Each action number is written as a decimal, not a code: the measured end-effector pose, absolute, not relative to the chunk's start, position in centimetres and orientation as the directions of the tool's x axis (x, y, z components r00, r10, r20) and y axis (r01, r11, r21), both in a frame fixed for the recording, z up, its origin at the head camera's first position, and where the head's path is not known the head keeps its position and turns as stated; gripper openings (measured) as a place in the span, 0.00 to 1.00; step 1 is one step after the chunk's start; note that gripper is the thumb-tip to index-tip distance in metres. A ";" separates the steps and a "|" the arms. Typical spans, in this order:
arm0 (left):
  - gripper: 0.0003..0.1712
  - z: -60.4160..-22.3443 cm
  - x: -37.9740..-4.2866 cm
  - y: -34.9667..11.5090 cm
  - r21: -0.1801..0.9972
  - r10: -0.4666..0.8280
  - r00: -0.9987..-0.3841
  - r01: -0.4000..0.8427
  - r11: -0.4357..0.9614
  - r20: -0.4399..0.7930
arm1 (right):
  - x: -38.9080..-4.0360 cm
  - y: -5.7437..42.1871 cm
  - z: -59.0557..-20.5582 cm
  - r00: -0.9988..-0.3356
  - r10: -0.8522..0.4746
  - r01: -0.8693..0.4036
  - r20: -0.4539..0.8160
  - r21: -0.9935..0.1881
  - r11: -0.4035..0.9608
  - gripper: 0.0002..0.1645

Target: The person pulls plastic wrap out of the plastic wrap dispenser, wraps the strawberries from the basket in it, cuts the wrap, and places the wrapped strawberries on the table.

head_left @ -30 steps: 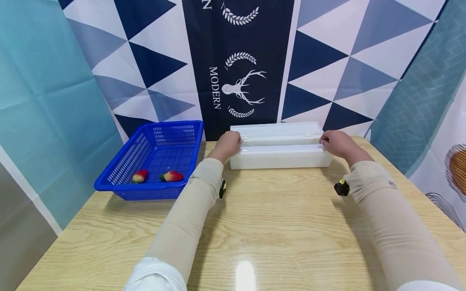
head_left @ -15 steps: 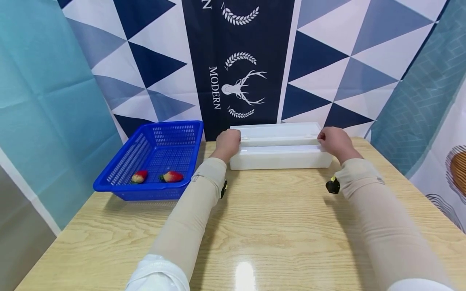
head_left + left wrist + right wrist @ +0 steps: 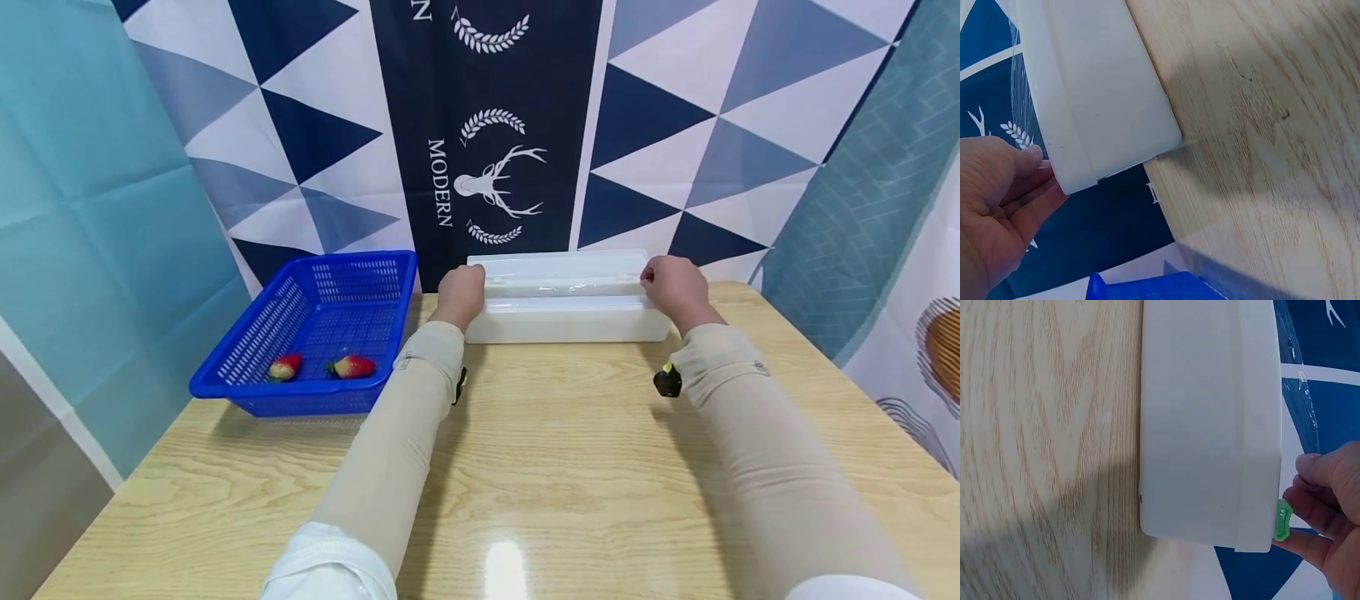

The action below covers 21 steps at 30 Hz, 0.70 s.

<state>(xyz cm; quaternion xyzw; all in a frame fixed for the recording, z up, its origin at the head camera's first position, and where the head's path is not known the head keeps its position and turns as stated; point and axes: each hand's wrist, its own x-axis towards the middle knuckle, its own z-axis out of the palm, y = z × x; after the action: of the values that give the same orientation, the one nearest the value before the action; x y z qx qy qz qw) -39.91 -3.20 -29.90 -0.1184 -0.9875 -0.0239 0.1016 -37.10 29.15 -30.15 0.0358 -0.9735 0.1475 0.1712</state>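
Observation:
A long white cling film dispenser [image 3: 570, 323] stands at the back of the table with its lid raised. Between my hands stretches a strip of clear cling film [image 3: 1300, 394], seen edge-on in both wrist views. My left hand [image 3: 461, 296] pinches the film's left end between thumb and fingers, close to the dispenser's corner. At the other end, my right hand [image 3: 675, 290] pinches the film with thumb and forefinger. A green slider cutter [image 3: 1282, 520] sits at the dispenser's edge, touching the fingers of that hand.
A blue plastic basket [image 3: 300, 389] stands to the left, holding two strawberries [image 3: 352, 367]. The wooden table [image 3: 570, 467] reaches toward me. Patterned cloth [image 3: 495, 83] hangs right behind the dispenser.
My right hand has shifted left and slightly up along the dispenser, off its right end. My left hand has risen a little. The film between them now sits higher above the dispenser's front.

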 end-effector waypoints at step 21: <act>0.09 -29.6 -39.7 -4.9 0.178 0.213 -0.928 0.275 0.945 0.307 | -35.9 28.4 -29.5 -0.924 0.064 -0.078 0.377 -0.348 0.934 0.08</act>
<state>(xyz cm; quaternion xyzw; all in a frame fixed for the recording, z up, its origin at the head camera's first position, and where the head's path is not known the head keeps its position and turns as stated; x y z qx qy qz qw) -39.69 -4.87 -29.57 -0.1250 -0.9756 -0.1095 0.1432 -35.88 28.36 -29.47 0.0036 -0.9639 0.1815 0.1947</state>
